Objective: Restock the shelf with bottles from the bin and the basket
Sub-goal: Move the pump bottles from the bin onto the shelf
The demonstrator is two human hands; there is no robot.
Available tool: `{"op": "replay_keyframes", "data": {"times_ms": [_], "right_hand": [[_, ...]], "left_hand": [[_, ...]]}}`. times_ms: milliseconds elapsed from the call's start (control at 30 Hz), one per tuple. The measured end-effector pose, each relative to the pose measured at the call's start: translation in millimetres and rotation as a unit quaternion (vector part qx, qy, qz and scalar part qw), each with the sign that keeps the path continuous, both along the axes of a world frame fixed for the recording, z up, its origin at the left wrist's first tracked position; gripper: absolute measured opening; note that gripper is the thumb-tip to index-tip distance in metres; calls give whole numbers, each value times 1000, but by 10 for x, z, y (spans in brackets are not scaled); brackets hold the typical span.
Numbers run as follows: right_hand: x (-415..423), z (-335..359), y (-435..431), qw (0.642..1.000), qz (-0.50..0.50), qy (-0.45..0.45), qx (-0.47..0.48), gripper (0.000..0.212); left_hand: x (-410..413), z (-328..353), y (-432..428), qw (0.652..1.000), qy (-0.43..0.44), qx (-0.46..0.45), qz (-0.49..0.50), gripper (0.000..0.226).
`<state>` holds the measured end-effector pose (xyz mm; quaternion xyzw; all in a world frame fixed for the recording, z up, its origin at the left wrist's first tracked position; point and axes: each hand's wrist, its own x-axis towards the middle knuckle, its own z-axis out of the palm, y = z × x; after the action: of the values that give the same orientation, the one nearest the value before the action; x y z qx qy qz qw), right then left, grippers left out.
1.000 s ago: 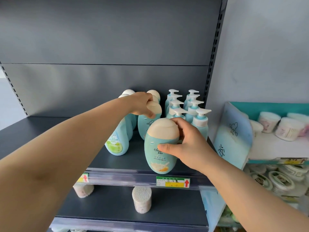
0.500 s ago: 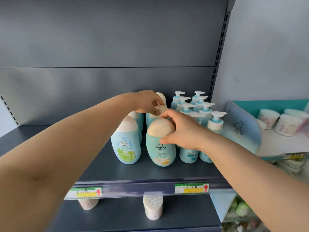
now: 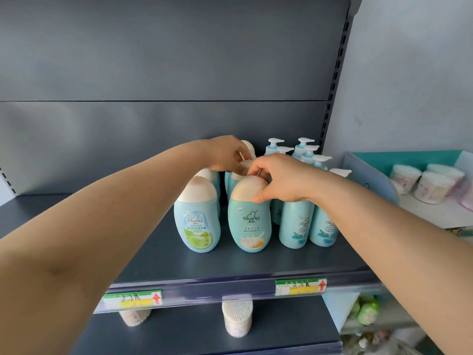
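Dark grey-blue steel makes up the shelf (image 3: 153, 257) across the middle of the frame, with a matching back panel (image 3: 128, 139) above it and a slotted upright (image 3: 335, 80) running down the upper right. A pale wall (image 3: 409, 73) fills the right edge.

Near the centre, the right hand (image 3: 284, 179) grasps the beige cap of the front bottle (image 3: 249, 221), thumb on the cap's lower rim and fingers curled over its top. This teal bottle stands upright on the shelf, set back from the front lip. Just behind it, the left hand (image 3: 226, 153) pinches the cap of the rear bottle (image 3: 231, 184), also upright in the same row.

Left of the front bottle, close but apart, stands a green-label bottle (image 3: 197, 219). On the right, pump bottles (image 3: 297, 221) stand in rows running back to the panel.

Two price labels (image 3: 131, 299) (image 3: 300, 286) sit in the shelf's front strip. Below, on the lower shelf, a tub of cotton swabs (image 3: 237, 317) stands at bottom centre. At the right edge a teal display tray (image 3: 368, 175) holds round tubs (image 3: 432, 187).
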<state>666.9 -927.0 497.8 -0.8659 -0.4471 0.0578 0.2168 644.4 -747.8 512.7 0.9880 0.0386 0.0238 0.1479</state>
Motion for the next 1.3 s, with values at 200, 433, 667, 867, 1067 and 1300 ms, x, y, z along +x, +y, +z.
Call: {"op": "replay_keyframes", "data": {"times_ms": [200,433,667,867,1067,1300], "right_hand": [[89,77,-25,1000,-1,6,-20,38],[120,120,61,998,0,-19,-53,36],[64,260,-42,995,-18,-57,74,42],[151,308,-489,952,-154,-254,78,56],[126,55,-1290,924,-248,-290,6,63],[24,-263,-2608,906,-330,-264,-26,64]], "left_hand": [[-28,4,4,1000,2,-12,3,39],[-32,-4,-5,999,-4,-40,7,46],[-191,226,-144,996,-91,21,13,34],[-189,292,-675,963,-251,90,-24,47],[-67,78,-1416,943,-298,114,-93,51],[83,-269,-2534,932,-295,88,-194,55]]}}
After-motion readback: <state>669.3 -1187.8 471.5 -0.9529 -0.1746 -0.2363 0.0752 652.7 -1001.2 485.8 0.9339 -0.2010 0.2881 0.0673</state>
